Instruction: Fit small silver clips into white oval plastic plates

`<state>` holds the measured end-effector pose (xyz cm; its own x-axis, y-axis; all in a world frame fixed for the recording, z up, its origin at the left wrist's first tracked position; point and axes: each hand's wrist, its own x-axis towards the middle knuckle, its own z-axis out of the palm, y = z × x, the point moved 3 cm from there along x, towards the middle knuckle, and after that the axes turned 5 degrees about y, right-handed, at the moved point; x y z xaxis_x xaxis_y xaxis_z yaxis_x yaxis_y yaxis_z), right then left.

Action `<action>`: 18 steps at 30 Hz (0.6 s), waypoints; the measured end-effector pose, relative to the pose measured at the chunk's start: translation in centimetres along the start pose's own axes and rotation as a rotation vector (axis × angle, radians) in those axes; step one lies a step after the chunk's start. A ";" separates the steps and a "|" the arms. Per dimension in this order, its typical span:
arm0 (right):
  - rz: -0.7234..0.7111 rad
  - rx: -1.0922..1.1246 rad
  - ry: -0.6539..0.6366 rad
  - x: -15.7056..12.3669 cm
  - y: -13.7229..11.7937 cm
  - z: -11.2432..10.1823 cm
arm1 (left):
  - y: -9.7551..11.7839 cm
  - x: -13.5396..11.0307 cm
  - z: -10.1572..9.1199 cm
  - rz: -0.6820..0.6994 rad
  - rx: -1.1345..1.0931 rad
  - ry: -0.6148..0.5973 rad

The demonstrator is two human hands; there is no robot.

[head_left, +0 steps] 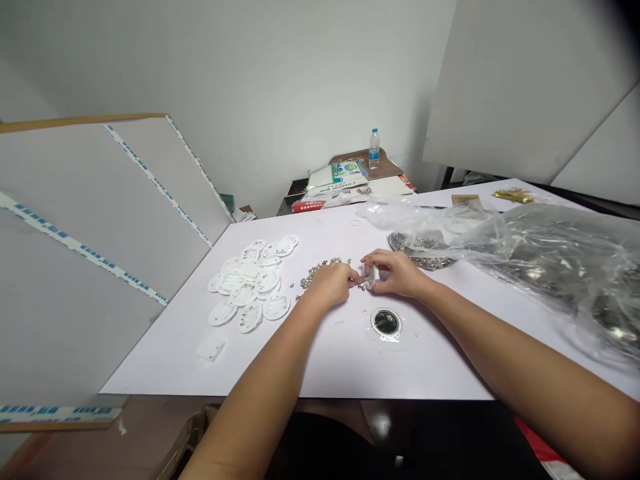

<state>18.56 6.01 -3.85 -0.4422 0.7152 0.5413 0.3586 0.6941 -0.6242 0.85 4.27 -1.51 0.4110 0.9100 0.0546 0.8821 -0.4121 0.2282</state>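
Observation:
Upright between the fingers of my right hand (395,272) is a small white round plastic part (371,276). The fingers of my left hand (332,285) are pinched together at its left side; whether they hold a small metal piece I cannot make out. Just beyond my left hand lies a heap of small metal pieces (320,268). A pile of white round plastic discs (250,283) spreads over the left of the table. Closer to me than the hands, a black disc with a clear rim (386,322) lies flat on the tabletop.
Clear plastic bags (560,267) full of metal pieces cover the right side. A white block (210,348) lies at the front left of the table (170,373). Behind stand boxes and a water bottle (374,150). A grey panel (75,267) borders the left.

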 end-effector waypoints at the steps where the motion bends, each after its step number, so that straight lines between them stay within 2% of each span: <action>1: 0.004 -0.004 0.000 0.0 0.0 0.0 | 0.0 0.0 0.1 0.002 0.002 -0.004; 9: 0.013 -0.004 -0.012 0.0 -0.1 -0.2 | -0.5 0.3 0.8 0.060 -0.041 0.051; 13: 0.009 -0.003 -0.007 -0.1 0.0 -0.1 | -0.9 0.0 0.3 0.124 -0.116 0.052; 15: 0.011 -0.006 0.031 -0.1 0.1 -0.1 | -1.3 -0.2 -0.3 0.144 -0.175 0.059; 18: 0.098 0.071 0.160 -0.1 0.4 -0.4 | -1.8 -0.2 -1.2 0.101 -0.311 0.159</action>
<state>19.07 6.26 -3.93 -0.2693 0.7870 0.5550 0.3320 0.6169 -0.7136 -1.07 4.84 -0.77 0.4301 0.8712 0.2368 0.7165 -0.4889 0.4976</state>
